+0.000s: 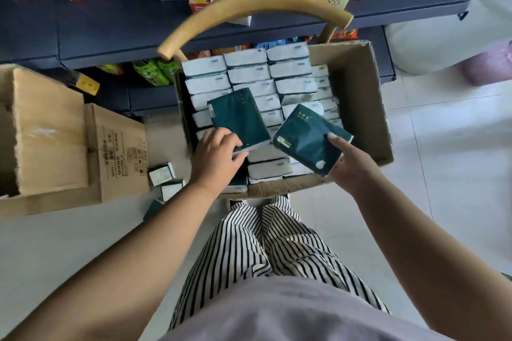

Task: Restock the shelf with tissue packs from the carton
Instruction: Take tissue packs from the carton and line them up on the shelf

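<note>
bright even daylight, soft shadows, glare on pale floor [457, 160] (upper right washed out), slight motion blur, wide-angle edge bending

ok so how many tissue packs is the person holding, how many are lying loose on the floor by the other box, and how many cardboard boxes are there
Tissue packs held: 2, one in the left hand at, one in the right hand at
Loose packs on the floor: 3
Cardboard boxes: 2, the carton and the side box
Total: 7
</note>
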The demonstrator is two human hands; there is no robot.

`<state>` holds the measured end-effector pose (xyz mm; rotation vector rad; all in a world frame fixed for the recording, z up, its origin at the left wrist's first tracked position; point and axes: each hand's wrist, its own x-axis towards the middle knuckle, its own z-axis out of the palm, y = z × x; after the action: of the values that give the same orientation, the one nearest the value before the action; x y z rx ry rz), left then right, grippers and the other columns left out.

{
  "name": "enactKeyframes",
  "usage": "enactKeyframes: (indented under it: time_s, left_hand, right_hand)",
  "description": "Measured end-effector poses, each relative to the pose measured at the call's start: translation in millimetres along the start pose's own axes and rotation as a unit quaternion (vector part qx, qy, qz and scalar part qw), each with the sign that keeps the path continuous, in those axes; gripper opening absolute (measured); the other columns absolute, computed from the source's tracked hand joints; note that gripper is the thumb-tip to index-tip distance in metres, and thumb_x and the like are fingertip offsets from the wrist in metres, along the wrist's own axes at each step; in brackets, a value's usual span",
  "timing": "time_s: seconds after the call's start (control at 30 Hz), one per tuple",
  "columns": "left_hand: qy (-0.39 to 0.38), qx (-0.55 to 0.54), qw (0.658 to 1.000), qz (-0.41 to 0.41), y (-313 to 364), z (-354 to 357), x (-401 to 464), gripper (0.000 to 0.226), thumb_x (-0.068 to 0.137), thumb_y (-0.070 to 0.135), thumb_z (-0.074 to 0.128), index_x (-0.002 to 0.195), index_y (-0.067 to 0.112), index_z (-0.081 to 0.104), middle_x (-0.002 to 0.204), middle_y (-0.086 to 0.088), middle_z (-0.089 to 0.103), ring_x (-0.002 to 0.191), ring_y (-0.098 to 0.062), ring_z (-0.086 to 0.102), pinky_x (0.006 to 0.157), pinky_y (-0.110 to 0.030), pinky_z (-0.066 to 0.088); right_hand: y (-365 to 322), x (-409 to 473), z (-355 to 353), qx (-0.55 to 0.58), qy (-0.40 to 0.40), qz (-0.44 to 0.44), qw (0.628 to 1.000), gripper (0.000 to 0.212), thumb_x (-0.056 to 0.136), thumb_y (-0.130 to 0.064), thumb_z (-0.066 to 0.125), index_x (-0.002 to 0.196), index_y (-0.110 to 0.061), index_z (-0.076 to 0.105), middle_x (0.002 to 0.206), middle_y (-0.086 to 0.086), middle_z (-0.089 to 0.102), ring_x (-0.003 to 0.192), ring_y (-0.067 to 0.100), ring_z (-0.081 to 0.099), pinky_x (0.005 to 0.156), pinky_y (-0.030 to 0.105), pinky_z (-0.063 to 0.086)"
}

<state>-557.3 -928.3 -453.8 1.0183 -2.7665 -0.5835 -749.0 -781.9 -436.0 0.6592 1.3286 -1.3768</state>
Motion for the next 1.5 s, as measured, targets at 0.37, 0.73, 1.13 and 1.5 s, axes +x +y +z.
enactKeyframes:
  time_s: [0.37, 0.73, 1.13, 1.5]
  left_hand:
    - [-0.08, -0.02, 0.987, -0.135, -13, -30, 65, 0.054, 0.081, 0.033, 0.069, 0.128, 0.015, 0.051, 0.134, -0.007, 0.048, 0.127, -0.026, 0.036, 0.102, -0.03, 0.024]
    - [-0.246, -0.028, 0.948, -0.202, -15, -32, 88, 0.048, 0.07, 0.048, 0.075, 0.103, 0.014, 0.063, 0.107, -0.007, 0.062, 0.099, -0.026, 0.055, 0.079, -0.033, 0.044]
    - [0.019, -0.391, 0.855, -0.341, 14, -165, 62, 0.045, 0.077, 0.024, 0.074, 0.111, 0.02, 0.046, 0.119, 0.001, 0.056, 0.108, -0.018, 0.056, 0.099, -0.039, 0.043]
    - [0.205, -0.55, 0.785, -0.198, 20, -311, 64, 0.019, 0.087, 0.009, 0.06, 0.101, 0.022, 0.059, 0.104, 0.002, 0.066, 0.095, -0.015, 0.064, 0.085, -0.034, 0.051]
  right_hand:
    - [6, 7, -16, -0.1, 0.014, -0.052, 0.994, 0.036, 0.091, -0.009, 0.056, 0.125, 0.0, 0.049, 0.118, 0.02, 0.059, 0.103, 0.031, 0.058, 0.069, 0.035, 0.05]
    - [-3, -5, -9, -0.168, 0.019, -0.074, 0.983, 0.016, 0.09, -0.008, 0.057, 0.105, -0.004, 0.056, 0.096, 0.013, 0.061, 0.085, 0.023, 0.058, 0.061, 0.03, 0.046]
    - [-89, -51, 70, -0.198, -0.194, -0.204, 0.939, 0.017, 0.09, -0.005, 0.055, 0.105, 0.0, 0.06, 0.099, 0.013, 0.069, 0.092, 0.025, 0.064, 0.087, 0.038, 0.052]
    - [-166, -168, 207, -0.24, -0.321, -0.388, 0.83, 0.017, 0.089, -0.004, 0.055, 0.105, 0.0, 0.063, 0.1, 0.012, 0.07, 0.09, 0.022, 0.068, 0.081, 0.032, 0.057]
